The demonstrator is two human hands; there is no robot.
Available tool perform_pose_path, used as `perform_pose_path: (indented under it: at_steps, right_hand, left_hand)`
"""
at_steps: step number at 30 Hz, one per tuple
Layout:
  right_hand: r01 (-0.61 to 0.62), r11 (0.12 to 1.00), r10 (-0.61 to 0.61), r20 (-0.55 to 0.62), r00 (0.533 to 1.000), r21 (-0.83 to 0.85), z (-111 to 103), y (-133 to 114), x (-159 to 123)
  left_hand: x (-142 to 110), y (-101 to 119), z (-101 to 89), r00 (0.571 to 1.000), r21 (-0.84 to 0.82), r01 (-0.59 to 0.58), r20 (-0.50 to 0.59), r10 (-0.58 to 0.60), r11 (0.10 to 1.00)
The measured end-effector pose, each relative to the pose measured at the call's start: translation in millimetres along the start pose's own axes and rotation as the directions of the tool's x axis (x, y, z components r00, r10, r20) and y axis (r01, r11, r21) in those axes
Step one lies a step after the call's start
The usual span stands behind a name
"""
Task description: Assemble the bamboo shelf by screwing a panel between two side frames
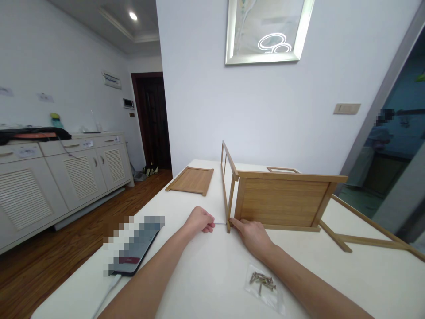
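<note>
My left hand is closed in a pinch on a thin metal rod, like a hex key. The rod reaches to the foot of an upright wooden frame; its other end is hidden in my fingers. A framed wooden panel stands on its long edge, at an angle to that frame. With its fingers at their lower corner, my right hand grips the panel's bottom edge. Near my right forearm lies a clear plastic bag with several screws in it.
A second wooden panel lies flat on the white table at the far left. More wooden frame pieces rest at the right. A phone with a cable lies by the left edge. The wall stands behind.
</note>
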State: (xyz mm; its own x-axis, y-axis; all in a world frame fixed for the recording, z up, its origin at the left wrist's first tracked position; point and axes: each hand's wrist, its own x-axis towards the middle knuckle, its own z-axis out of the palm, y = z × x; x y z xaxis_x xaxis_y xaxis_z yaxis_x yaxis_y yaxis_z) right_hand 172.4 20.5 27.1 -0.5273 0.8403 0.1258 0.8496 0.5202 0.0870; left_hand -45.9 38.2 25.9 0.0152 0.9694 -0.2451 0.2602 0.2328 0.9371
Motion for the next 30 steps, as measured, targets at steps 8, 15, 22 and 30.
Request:
perform_pose_path:
  at_steps: [8, 15, 22, 30]
  right_hand:
    - [-0.002, 1.000, 0.002, 0.005, 1.000, -0.002, 0.1, 0.0, -0.2]
    - [0.001, 1.000, -0.001, 0.005, 1.000, -0.001, 0.3, 0.5, 0.2]
    - [0.002, 1.000, -0.002, 0.004, 1.000, -0.003, 0.0, 0.4, 0.3]
    - [0.003, 1.000, -0.003, -0.004, 1.000, -0.010, 1.7, 1.3, 0.2]
  left_hand:
    - [0.8, 0.5, -1.8, 0.999, 0.004, 0.002, 0.033, -0.002, 1.000]
    - [1.9, -1.0, -3.0, 1.000, 0.022, -0.007, 0.031, 0.006, 1.000]
    - [0.9, -1.5, -1.5, 0.999, 0.139, -0.033, 0.007, 0.033, 0.990]
    - [-3.3, 3.4, 3.0, 0.982, 0.485, -0.130, -0.059, 0.181, 0.864]
